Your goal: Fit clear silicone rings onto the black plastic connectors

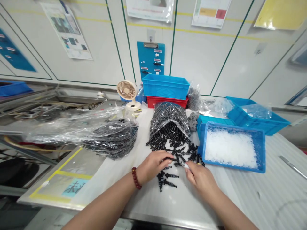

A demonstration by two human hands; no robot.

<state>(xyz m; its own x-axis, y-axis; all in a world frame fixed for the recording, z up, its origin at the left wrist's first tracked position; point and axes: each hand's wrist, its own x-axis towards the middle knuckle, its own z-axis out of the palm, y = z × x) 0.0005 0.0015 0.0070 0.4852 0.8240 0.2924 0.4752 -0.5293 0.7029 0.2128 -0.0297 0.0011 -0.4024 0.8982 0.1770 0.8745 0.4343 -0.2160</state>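
Pinched in the fingers of my left hand is a slim black part, pointing right. My right hand grips a small whitish piece close to that part's right end; whether the two touch is hard to tell. Beyond my hands, many black parts spill from an open clear bag. Just below my fingers lie several black parts with pale rings on the white table surface.
A blue bin of small white pieces stands right of my right hand. Left is a clear bag of black items. Behind are a beige fan, a blue crate on a red one, and a metal strip far right.
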